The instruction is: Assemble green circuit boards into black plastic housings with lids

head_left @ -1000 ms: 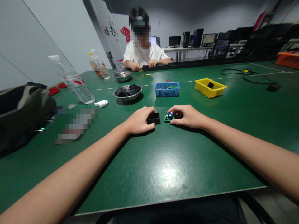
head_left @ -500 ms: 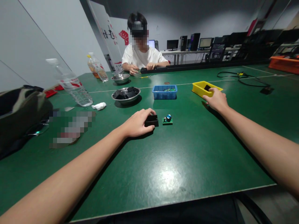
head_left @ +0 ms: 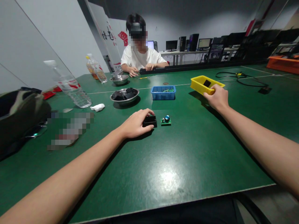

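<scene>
My left hand (head_left: 135,125) rests on the table with thumb and fingers closed around a small open black plastic case (head_left: 152,122). Just right of the case lies a small green circuit board (head_left: 166,122) carrying a round blue-and-black part. Farther out on the right, my right hand (head_left: 218,98) pinches the near wall of a yellow plastic bin (head_left: 198,88). The bin looks tilted and partly raised, with a shadow under its left side. Inside it sits a small black piece (head_left: 206,83).
A metal bowl (head_left: 112,99) of black parts and a blue bin (head_left: 163,95) of green boards stand beyond my left hand. Water bottle (head_left: 74,90), tissue (head_left: 97,107) and bag (head_left: 21,121) are at left. A black cable (head_left: 247,82) lies right. A person (head_left: 140,56) sits opposite.
The yellow bin has lifted and tilted in my right hand, whose fingers now grip its near wall. My left hand stays on the black case. The view has shifted slightly.
</scene>
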The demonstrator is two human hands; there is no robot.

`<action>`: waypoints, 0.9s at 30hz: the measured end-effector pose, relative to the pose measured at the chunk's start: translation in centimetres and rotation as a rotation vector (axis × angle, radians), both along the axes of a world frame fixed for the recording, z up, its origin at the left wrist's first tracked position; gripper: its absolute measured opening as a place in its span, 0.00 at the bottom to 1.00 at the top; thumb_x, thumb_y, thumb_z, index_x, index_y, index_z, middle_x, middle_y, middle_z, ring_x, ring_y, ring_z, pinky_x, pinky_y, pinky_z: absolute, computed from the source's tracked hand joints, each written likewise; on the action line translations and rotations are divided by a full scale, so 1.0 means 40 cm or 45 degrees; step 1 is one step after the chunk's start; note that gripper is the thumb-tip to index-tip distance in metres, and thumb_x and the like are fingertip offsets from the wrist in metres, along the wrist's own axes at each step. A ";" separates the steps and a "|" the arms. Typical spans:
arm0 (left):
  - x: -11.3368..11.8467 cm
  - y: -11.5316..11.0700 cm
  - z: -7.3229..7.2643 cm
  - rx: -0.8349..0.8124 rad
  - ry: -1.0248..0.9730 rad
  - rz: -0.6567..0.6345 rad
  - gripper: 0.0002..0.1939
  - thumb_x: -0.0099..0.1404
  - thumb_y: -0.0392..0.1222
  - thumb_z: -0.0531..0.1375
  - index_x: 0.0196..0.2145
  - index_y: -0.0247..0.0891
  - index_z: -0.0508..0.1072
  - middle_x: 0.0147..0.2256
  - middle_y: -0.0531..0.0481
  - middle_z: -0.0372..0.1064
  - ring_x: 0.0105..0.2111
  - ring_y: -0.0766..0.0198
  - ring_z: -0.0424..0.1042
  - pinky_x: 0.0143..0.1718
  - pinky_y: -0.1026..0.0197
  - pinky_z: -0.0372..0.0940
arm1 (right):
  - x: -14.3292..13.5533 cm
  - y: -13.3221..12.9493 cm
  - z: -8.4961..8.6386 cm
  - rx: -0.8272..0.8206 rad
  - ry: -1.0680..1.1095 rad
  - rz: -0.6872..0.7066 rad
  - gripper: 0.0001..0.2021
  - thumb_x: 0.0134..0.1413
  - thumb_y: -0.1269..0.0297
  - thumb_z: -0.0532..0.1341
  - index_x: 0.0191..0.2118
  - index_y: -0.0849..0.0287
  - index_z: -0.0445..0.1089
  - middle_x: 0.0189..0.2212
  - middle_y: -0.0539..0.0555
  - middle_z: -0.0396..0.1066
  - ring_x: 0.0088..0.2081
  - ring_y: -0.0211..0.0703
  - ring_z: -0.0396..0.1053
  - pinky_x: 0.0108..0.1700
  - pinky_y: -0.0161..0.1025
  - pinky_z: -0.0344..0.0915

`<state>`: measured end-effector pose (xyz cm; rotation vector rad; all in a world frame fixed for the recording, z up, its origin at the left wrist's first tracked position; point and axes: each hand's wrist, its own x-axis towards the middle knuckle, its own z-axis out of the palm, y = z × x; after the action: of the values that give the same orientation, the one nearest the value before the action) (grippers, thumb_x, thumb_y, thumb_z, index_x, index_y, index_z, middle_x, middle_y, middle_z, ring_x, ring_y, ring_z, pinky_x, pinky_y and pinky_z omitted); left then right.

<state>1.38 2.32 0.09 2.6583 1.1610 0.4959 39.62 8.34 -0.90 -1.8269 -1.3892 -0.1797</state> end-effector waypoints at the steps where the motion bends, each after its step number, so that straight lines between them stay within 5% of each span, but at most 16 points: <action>1: -0.001 0.000 0.000 0.016 -0.025 0.008 0.23 0.62 0.54 0.58 0.49 0.38 0.67 0.44 0.41 0.72 0.45 0.47 0.73 0.48 0.44 0.68 | -0.010 -0.008 0.009 0.063 -0.003 0.022 0.10 0.46 0.63 0.66 0.31 0.55 0.64 0.33 0.59 0.76 0.36 0.53 0.74 0.38 0.45 0.67; 6: -0.004 0.002 -0.005 0.229 -0.256 0.079 0.25 0.65 0.56 0.58 0.53 0.37 0.64 0.48 0.40 0.70 0.47 0.49 0.72 0.52 0.44 0.68 | -0.090 -0.064 0.052 0.284 -0.042 0.336 0.11 0.43 0.60 0.65 0.31 0.54 0.61 0.25 0.51 0.71 0.27 0.44 0.68 0.33 0.39 0.63; 10: -0.008 0.012 -0.013 0.410 -0.428 0.124 0.36 0.62 0.57 0.63 0.61 0.39 0.56 0.57 0.37 0.65 0.51 0.49 0.72 0.54 0.44 0.69 | -0.170 -0.121 0.065 0.256 -0.164 0.725 0.11 0.42 0.59 0.63 0.30 0.54 0.60 0.21 0.47 0.67 0.23 0.40 0.63 0.31 0.37 0.59; 17: -0.009 0.017 -0.017 0.480 -0.606 -0.065 0.56 0.57 0.63 0.68 0.69 0.43 0.40 0.65 0.31 0.55 0.62 0.43 0.65 0.57 0.42 0.68 | -0.241 -0.180 0.052 0.310 -0.373 1.188 0.08 0.46 0.61 0.62 0.30 0.54 0.62 0.24 0.49 0.69 0.24 0.40 0.64 0.30 0.37 0.60; 24: -0.011 0.004 -0.017 0.610 -0.612 -0.016 0.39 0.55 0.57 0.69 0.56 0.44 0.55 0.54 0.40 0.63 0.55 0.48 0.68 0.55 0.44 0.68 | -0.227 -0.173 0.040 0.442 -0.527 1.304 0.09 0.55 0.58 0.62 0.39 0.55 0.66 0.30 0.52 0.71 0.31 0.44 0.69 0.35 0.39 0.65; 27: -0.014 0.005 -0.016 0.680 -0.591 -0.012 0.38 0.53 0.54 0.70 0.54 0.45 0.56 0.53 0.41 0.61 0.56 0.46 0.66 0.56 0.43 0.67 | -0.225 -0.180 0.057 0.523 -0.472 1.145 0.13 0.59 0.55 0.60 0.46 0.55 0.68 0.35 0.55 0.71 0.37 0.50 0.70 0.40 0.45 0.68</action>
<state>0.82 2.52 -0.57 2.7064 0.9673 1.5070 30.60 1.12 1.38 -0.7420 -2.1112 -0.3068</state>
